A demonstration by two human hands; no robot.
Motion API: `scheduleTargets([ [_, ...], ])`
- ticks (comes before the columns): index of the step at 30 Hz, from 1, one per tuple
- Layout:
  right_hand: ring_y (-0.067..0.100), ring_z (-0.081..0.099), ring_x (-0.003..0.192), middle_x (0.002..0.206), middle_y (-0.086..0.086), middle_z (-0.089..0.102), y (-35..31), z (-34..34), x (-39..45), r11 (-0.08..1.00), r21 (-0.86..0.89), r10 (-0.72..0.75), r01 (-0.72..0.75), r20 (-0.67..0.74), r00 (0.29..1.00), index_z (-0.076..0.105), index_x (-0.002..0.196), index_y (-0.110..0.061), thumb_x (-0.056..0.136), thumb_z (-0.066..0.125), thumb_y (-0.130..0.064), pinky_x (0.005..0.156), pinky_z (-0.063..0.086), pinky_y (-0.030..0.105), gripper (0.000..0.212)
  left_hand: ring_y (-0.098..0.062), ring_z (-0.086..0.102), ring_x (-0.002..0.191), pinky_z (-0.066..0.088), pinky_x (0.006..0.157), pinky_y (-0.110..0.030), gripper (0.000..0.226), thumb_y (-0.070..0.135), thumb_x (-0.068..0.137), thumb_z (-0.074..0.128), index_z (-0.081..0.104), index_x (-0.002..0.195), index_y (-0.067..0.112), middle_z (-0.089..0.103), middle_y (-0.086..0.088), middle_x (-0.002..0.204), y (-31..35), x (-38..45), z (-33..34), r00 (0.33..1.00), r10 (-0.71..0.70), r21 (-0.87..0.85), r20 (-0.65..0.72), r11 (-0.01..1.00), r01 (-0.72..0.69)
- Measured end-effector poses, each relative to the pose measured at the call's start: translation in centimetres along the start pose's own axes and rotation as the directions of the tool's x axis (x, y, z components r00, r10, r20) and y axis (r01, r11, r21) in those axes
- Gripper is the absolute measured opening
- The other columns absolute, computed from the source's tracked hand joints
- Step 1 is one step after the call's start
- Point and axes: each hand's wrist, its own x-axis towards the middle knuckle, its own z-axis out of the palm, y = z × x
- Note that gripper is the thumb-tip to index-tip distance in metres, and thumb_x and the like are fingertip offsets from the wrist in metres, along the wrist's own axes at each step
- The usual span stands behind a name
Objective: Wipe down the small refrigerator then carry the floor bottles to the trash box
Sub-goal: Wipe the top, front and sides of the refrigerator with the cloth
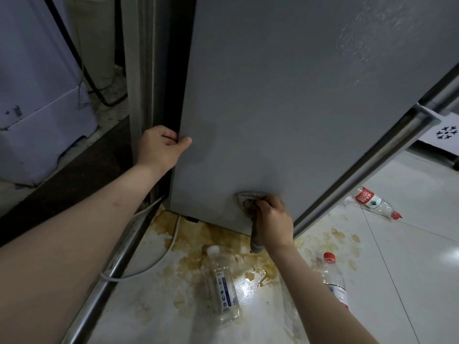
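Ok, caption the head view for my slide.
Right hand wipes the refrigerator side with a cloth; left hand grips its edge.

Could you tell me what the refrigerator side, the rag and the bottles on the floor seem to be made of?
Refrigerator side: probably painted metal, grey, matte, with faint smears. Rag: soft grey cloth, bunched and drooping from the right hand. Bottles: clear thin plastic, glossy, see-through.

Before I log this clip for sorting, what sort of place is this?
Probably a home kitchen or utility corner: a grey metal refrigerator on a stained white tiled floor, a clear plastic bottle with a white cap lying there.
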Motion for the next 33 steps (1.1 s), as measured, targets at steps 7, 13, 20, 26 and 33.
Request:
scheduleTargets([
  [7,0.038,0.063,0.064,0.079,0.016,0.064,1.0,0.1,-0.4,0.989,0.1,0.117,-0.107,-0.092,0.989,0.071,0.083,0.0,0.064,0.066,0.005,0.042,0.051,0.037,0.021,-0.011,0.057,0.078,0.042,0.07,-0.022,0.026,0.036,0.078,0.073,0.06,0.091,0.017,0.059,0.004,0.08,-0.3,0.1,0.0,1.0,0.012,0.021,-0.006,1.0,-0.012],
  [13,0.04,0.062,0.065,0.088,0.019,0.065,0.6,-0.1,-0.6,0.937,0.239,0.279,-0.256,-0.07,0.958,0.07,0.089,0.002,0.074,0.063,0.008,0.057,0.05,0.038,0.018,-0.012,0.057,0.077,0.042,0.063,-0.018,0.027,0.034,0.078,0.073,0.06,0.092,0.015,0.06,0.003,0.079,-0.4,0.1,0.1,1.0,0.02,0.012,-0.008,1.0,-0.02],
  [20,0.039,0.059,0.085,0.098,0.021,0.063,0.3,-0.4,-1.0,0.825,0.337,0.497,-0.454,-0.049,0.867,0.068,0.099,0.002,0.076,0.059,0.007,0.071,0.041,0.03,0.026,-0.011,0.056,0.08,0.042,0.065,-0.019,0.032,0.035,0.079,0.072,0.062,0.099,0.011,0.06,0.002,0.086,-0.3,0.0,0.1,1.0,0.02,0.013,-0.007,1.0,-0.02],
  [26,0.038,0.057,0.091,0.099,0.02,0.063,0.8,0.0,-1.3,0.724,0.343,0.621,-0.598,0.053,0.782,0.064,0.096,0.003,0.079,0.056,0.001,0.071,0.038,0.03,0.019,-0.01,0.056,0.078,0.04,0.062,-0.016,0.033,0.034,0.08,0.072,0.062,0.1,0.01,0.059,0.002,0.084,-0.2,0.0,0.1,1.0,0.007,-0.001,-0.008,1.0,-0.007],
  [33,0.035,0.056,0.085,0.09,0.019,0.063,0.7,0.0,-1.0,0.68,0.42,0.681,-0.601,-0.056,0.73,0.061,0.086,0.002,0.081,0.056,-0.001,0.069,0.033,0.026,0.007,-0.014,0.06,0.08,0.044,0.071,-0.022,0.029,0.034,0.079,0.073,0.061,0.095,0.013,0.062,0.0,0.082,-0.4,0.3,0.1,1.0,0.007,-0.007,0.006,1.0,-0.007],
])
